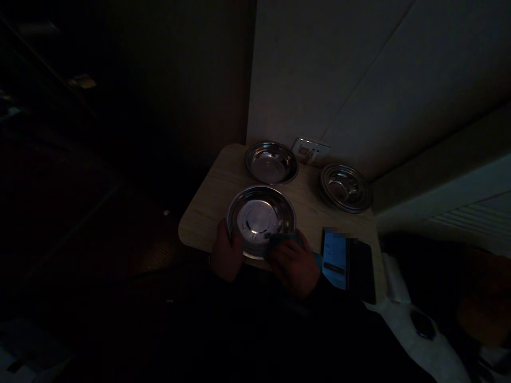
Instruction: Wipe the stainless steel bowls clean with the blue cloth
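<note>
At the far side, a big pale wall point(327, 64). Next to it, a light wood table point(207, 213). In the near middle, by the near edge, a round metal bowl point(255, 213); too dark to tell if resting on the wood or lifted a bit. Open side up and round, so no long axis. On the far right, a stack of shiny bowls point(345, 187). Just beyond the near bowl, one far bowl point(271, 167), also open side up. At the near right rim, the right hand point(294, 263), curled down. At the near left rim, the left hand point(227, 252), pinching the edge. Farther right, a lit phone point(335, 252). Smallest, squeezed under the right hand, a dark blue-green cloth point(294, 238). Seems partway through wiping the near bowl. Cannot tell which others are done or left.
</note>
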### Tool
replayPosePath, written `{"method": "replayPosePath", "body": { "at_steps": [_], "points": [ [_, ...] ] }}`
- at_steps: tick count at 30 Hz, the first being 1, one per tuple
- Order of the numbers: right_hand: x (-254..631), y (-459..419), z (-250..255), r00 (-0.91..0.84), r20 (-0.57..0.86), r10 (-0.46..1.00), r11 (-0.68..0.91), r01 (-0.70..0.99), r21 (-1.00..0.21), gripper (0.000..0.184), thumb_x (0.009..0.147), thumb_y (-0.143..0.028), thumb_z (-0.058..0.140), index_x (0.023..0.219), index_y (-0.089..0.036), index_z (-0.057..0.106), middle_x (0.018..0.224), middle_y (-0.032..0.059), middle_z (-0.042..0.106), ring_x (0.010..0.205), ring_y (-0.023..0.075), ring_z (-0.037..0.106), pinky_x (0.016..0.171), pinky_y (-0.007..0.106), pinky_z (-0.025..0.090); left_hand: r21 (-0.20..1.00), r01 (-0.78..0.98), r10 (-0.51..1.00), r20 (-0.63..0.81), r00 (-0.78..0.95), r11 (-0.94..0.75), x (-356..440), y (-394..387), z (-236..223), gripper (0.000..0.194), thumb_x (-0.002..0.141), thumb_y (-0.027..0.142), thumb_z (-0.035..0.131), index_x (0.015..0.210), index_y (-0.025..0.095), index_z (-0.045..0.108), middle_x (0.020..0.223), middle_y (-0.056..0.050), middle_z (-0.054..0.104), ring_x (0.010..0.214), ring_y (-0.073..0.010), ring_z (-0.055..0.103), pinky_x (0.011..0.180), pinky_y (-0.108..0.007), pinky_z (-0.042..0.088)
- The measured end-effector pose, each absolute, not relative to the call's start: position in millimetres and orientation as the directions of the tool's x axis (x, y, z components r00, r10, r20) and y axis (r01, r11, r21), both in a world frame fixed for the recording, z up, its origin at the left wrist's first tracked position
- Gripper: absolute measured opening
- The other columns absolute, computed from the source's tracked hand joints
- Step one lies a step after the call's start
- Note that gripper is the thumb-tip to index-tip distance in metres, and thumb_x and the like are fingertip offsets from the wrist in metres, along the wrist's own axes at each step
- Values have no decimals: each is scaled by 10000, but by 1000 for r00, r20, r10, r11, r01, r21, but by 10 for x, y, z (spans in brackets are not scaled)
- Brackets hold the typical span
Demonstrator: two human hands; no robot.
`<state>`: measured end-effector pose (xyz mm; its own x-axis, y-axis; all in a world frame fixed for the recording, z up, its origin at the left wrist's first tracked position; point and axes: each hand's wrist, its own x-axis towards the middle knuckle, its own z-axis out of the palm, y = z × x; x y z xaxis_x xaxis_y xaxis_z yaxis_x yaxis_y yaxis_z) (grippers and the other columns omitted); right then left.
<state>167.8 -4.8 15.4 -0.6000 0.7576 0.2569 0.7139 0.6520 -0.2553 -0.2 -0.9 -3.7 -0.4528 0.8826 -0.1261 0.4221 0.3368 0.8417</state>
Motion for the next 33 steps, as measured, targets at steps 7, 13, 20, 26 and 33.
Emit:
{"method": "replayPosePath", "body": {
  "at_steps": [7, 13, 20, 26, 33],
  "points": [
    [2039, -72, 112, -509, 366, 779, 605, 763, -226, 145, 850, -220, 501, 894, -207, 638, 894, 3, 689, 875, 180, 543, 1059, 489, 138, 823, 457, 887, -116, -447, 338, 20, -46, 15, 448, 827, 283, 392, 1253, 147, 422, 1032, -122, 632, 943, -228, 598, 801, -333, 457],
    [1955, -96, 81, -569, 286, 771, 634, 729, -258, 135, 843, -224, 517, 900, -231, 639, 888, -4, 685, 882, 177, 548, 1063, 504, 115, 784, 535, 899, -66, -433, 315, 28, -83, -8, 461, 851, 316, 359, 1278, 148, 398, 979, -123, 643, 894, -232, 613, 754, -320, 464],
    [1669, -133, 96, -599, 226, 768, 639, 695, -330, 122, 815, -180, 537, 878, -218, 635, 861, 1, 676, 866, 170, 540, 1045, 452, 204, 739, 551, 870, -97, -483, 388, 154, -92, 60, 472, 854, 338, 354, 1285, 150, 392, 863, -112, 654, 764, -229, 624, 668, -322, 462],
    [1686, -81, 196, -621, 140, 771, 634, 728, -259, 109, 803, -187, 552, 866, -224, 632, 847, 2, 675, 878, 185, 538, 1041, 491, 156, 749, 555, 881, -80, -467, 362, 144, -87, 52, 454, 850, 322, 362, 1265, 143, 417, 880, -117, 654, 817, -228, 619, 706, -321, 462],
    [1624, -44, 183, -618, 69, 783, 613, 748, -256, 132, 808, -186, 533, 890, -214, 632, 878, 14, 667, 917, 191, 526, 1040, 482, 140, 738, 569, 877, -63, -477, 362, 187, -72, 69, 442, 848, 306, 363, 1250, 133, 429, 884, -123, 654, 837, -233, 613, 705, -323, 458]
  ]
}}
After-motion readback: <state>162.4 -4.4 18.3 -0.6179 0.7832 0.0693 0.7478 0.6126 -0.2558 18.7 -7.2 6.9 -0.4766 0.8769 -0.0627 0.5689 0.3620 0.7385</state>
